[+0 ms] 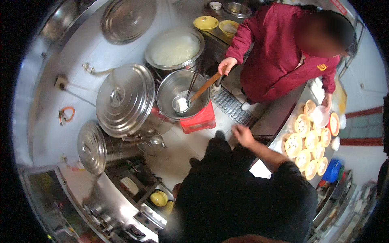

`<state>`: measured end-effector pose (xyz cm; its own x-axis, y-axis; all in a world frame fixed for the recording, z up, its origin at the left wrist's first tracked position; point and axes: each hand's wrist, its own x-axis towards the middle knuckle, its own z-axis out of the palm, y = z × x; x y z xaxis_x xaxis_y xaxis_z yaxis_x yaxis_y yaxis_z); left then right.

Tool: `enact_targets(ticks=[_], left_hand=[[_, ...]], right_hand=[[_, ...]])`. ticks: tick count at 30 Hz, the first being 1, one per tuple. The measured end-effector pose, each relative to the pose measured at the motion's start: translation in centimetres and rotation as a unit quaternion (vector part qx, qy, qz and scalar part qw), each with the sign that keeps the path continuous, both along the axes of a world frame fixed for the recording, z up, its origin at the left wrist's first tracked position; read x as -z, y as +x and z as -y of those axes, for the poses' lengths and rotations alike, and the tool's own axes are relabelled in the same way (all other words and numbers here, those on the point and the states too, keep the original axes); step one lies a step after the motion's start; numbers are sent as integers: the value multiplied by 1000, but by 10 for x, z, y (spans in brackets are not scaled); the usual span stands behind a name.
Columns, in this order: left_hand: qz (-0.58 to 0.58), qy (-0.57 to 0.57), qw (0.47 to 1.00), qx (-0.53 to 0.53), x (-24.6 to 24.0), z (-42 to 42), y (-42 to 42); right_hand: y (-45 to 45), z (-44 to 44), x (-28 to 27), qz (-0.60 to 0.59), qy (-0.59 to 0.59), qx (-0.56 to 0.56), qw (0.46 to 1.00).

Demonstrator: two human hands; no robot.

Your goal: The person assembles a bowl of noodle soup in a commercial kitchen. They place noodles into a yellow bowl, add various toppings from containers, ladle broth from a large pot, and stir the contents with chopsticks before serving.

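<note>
My right hand (pixel 243 135), blurred, is held out over the floor between the red stool (pixel 199 120) and the counter. Nothing shows in it, and its fingers look loosely bent. Of my left hand (pixel 176 189) only a small patch shows beside my black clothing; its fingers are hidden. Before me a co-worker in a maroon jacket (pixel 273 57) grips the wooden handle (pixel 208 84) of a ladle whose bowl holds something white, inside a large steel basin (pixel 165 88). Dark chopsticks (pixel 192 82) stand by the ladle. The co-worker's other hand touches a translucent white container (pixel 321 116).
Several filled bowls (pixel 294 145) crowd the right counter. A steaming pot (pixel 176 50) stands behind the basin. At left are large lidded pots (pixel 124 100) and a steel ladle (pixel 156 139). Yellow bowls (pixel 205 23) sit at the back. A metal floor grate (pixel 232 104) lies near the co-worker's feet.
</note>
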<state>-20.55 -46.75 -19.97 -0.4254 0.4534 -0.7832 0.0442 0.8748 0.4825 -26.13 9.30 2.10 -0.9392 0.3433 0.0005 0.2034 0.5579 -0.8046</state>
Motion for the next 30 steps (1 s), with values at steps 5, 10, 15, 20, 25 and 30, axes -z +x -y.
enact_targets(ticks=[5, 10, 15, 20, 25, 30], left_hand=[[21, 238, 843, -482, -4, -17, 3], [2, 51, 926, -374, -53, -100, -53], [-8, -10, 923, -386, -124, -165, -92], [-9, -40, 913, -405, -151, -204, -119], [-7, -51, 905, -422, -150, -220, -95], [-75, -1, 935, -347, -122, -208, -55]], right_hand=[[-233, -58, -86, -208, -224, 75, 949], [-474, -183, -89, -163, -534, 270, 785], [-567, -281, -11, -98, -559, 556, 607], [-586, -351, 62, -111, -611, 537, 571], [-590, -324, 52, -205, -620, 568, 501], [-562, -294, 67, -348, -696, 429, 459]])
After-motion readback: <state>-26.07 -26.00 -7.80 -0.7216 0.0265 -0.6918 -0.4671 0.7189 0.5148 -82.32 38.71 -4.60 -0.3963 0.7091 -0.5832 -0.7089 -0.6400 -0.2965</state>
